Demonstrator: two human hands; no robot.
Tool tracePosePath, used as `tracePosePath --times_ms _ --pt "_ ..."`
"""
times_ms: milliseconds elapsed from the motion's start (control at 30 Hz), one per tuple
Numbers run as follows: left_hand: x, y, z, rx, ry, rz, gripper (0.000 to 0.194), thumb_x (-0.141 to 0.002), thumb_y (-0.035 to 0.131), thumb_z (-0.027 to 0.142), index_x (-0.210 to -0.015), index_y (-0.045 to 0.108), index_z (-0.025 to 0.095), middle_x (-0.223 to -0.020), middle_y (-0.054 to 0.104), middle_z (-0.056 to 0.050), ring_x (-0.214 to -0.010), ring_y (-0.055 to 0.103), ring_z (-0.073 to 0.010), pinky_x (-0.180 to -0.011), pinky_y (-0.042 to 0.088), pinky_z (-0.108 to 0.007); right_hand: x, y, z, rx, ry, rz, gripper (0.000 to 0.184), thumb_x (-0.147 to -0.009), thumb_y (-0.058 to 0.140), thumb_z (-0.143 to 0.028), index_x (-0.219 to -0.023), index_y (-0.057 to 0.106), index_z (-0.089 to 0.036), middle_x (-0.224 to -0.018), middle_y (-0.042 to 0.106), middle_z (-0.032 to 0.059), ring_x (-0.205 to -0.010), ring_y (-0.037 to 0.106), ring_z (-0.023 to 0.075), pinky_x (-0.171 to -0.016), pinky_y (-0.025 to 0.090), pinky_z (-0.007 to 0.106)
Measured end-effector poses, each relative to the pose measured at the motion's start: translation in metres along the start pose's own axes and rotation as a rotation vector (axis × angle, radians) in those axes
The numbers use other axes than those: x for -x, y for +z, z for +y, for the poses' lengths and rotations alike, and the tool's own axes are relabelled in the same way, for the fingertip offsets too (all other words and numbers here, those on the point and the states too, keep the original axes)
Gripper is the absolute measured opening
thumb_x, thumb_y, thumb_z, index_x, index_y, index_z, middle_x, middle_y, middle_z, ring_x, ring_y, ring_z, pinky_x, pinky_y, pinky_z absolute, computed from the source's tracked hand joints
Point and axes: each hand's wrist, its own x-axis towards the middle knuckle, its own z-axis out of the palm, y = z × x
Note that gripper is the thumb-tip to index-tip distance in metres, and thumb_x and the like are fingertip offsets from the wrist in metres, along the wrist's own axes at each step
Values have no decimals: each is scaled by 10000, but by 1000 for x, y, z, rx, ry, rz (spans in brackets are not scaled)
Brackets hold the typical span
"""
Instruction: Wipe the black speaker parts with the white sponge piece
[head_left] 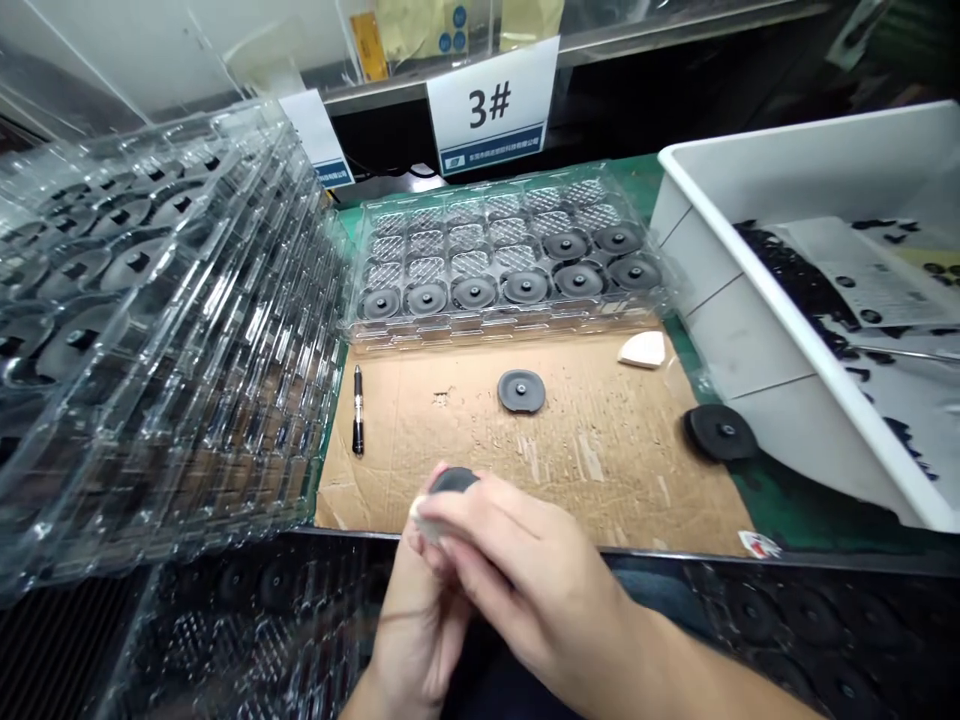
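Close to the front edge of the cardboard, my left hand (pixel 420 620) is closed around a dark grey oval plastic part (pixel 454 480), only the top of which shows. My right hand (pixel 532 560) bends over it with its fingers pressed together on a small white piece (pixel 421 512) against the part; the fingers cover most of that piece. Beyond my hands a loose grey oval part (pixel 521 391) with a central stud lies flat on the cardboard (pixel 450 430). A white wedge-shaped block (pixel 643 349) rests farther back on the right.
A clear blister tray (pixel 480 320) at the back holds several grey parts. Stacked filled trays (pixel 225 330) tower on the left, beside a pen (pixel 358 410). To the right, dark parts (pixel 720 432) lie against a white bin (pixel 739 300) containing black pieces.
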Motion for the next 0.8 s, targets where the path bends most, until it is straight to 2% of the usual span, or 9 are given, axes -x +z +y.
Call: tracePosePath --times_ms 67,100,233,367,433,533,600,700,800 --pt "0 -3 0 -22 -18 21 453 -672 729 270 -1110 616 288 -1127 676 -55 -1070 592 -230 -885 490 -297 -4 2 -5 56 32 -155 203 -882 446 -103 -960 627 -153 -839 634 41 -747 596 137 -668 504 235" --pt "0 -4 0 -28 -18 29 465 -658 741 258 -1104 618 293 -1109 685 -48 -1050 603 -226 -878 493 -296 -5 4 -6 79 50 -167 202 -883 443 -107 -934 632 -154 -814 629 37 -716 588 136 -643 500 237" --pt "0 -5 4 -6 -67 -8 520 -580 787 336 -1077 636 303 -1102 690 -30 -1089 582 -237 -945 453 -316 -1 5 -6 85 -46 23 236 -901 414 -130 -1030 610 -105 -856 643 74 -765 591 156 -709 503 272" --pt "2 -7 12 -48 -177 -138 556 -569 772 383 -1095 630 274 -1139 674 -62 -1101 576 -236 -950 452 -303 11 -15 -4 51 -21 -148 193 -861 489 -82 -968 633 -153 -807 643 19 -705 592 107 -635 480 181" --pt "2 -8 17 -48 -219 -147 525 -579 758 372 -1082 638 276 -1119 684 -53 -1048 611 -229 -897 497 -303 14 -27 1 157 16 -154 196 -847 494 -83 -933 652 -161 -704 606 12 -613 555 116 -551 449 206" --pt "3 -8 24 23 -222 -194 469 -625 721 361 -1083 637 307 -1132 682 -26 -1026 629 -230 -870 520 -301 17 -34 17 137 -40 -100 254 -865 459 -88 -994 656 -182 -731 625 30 -648 550 137 -580 445 241" --pt "5 -7 29 48 -207 -259 455 -646 711 362 -1092 632 317 -1148 676 -22 -1051 615 -242 -896 501 -292 21 -30 34 21 43 11 237 -875 480 -133 -1003 657 -226 -824 656 26 -724 576 142 -630 464 244" --pt "8 -4 33 41 -197 -323 450 -653 724 348 -1093 631 326 -1150 676 -14 -1074 597 -255 -915 483 -293 32 -14 68 -16 331 222 188 -878 499 -224 -975 660 -235 -873 665 32 -724 598 156 -597 479 253" --pt "9 -2 31 50 -194 -364 446 -656 730 340 -1091 629 339 -1150 677 -5 -1086 588 -258 -921 476 -300 45 5 97 18 401 218 182 -832 527 -235 -910 689 -206 -861 652 63 -705 606 184 -588 495 293"
